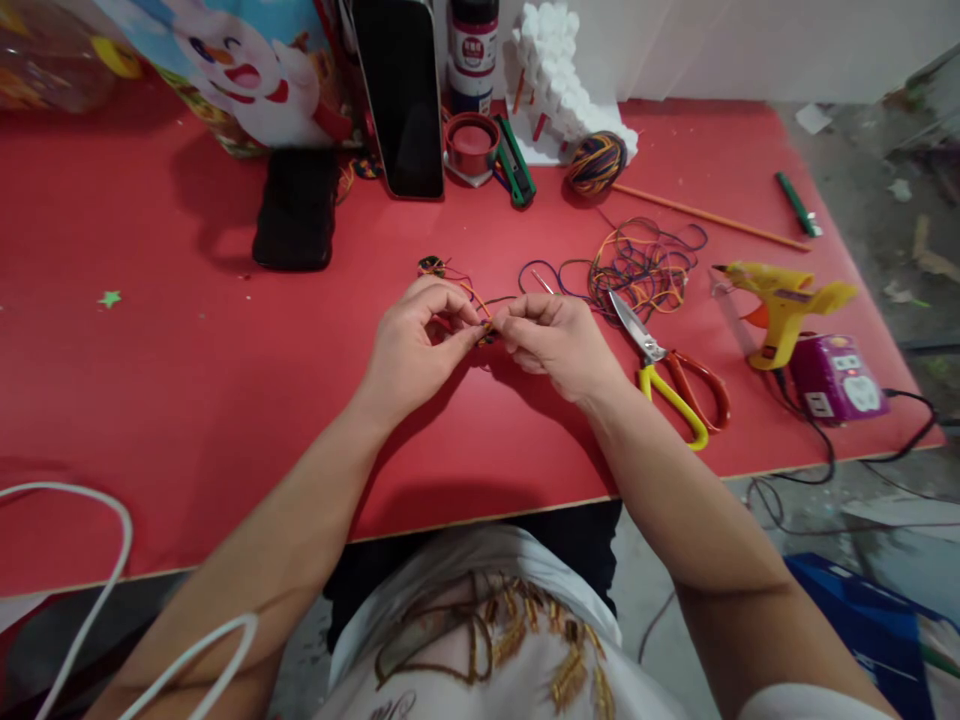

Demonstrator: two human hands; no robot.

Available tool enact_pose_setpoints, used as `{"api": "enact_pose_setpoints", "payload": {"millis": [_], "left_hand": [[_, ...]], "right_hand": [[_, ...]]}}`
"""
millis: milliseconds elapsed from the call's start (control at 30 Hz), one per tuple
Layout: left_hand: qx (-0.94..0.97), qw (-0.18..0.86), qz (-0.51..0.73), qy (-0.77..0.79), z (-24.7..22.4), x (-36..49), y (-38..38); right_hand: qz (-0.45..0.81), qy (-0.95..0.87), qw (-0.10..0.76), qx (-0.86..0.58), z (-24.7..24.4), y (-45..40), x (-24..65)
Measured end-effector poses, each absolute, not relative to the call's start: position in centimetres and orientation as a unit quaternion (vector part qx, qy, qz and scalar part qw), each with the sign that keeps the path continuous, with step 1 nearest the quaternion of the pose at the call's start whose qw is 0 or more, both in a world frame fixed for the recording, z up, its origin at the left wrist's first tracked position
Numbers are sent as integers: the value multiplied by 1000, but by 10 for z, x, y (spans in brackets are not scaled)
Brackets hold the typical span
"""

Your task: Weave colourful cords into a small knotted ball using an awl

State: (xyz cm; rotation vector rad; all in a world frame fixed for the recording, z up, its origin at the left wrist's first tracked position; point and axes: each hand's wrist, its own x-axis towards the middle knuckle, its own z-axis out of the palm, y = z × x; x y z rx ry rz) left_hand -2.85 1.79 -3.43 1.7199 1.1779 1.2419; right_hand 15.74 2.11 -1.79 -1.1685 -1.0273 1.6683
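Observation:
Above the red tabletop, my left hand and my right hand meet, each pinching thumb against fingers. Between their fingertips is a small piece of multicoloured yarn, orange and dark, mostly covered by the fingers. Orange and dark strands lead from it toward a small dark yarn bundle just beyond my left hand. A thin needle or hook lies just past my right hand. To the right is a loose tangle of yarn, with scissors that have one yellow and one red handle beside it.
At the back stand a phone, a tape roll, a green utility knife, a bottle and a yarn ball. On the right lie a stick and a yellow glue gun. A white cable hangs front left.

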Motion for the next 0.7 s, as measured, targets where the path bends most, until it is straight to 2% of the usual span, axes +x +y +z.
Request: {"api": "enact_pose_setpoints", "payload": {"millis": [233,533,700], "left_hand": [[708,284,464,450,-30,-29,15],[674,318,436,504,-19,-28,13],[674,319,444,497,-18,-31,16]], "right_hand": [[637,-426,420,-486,-19,22,156],[610,-495,420,-454,-23,18,158],[543,-554,430,-463,-22,19,162]]}}
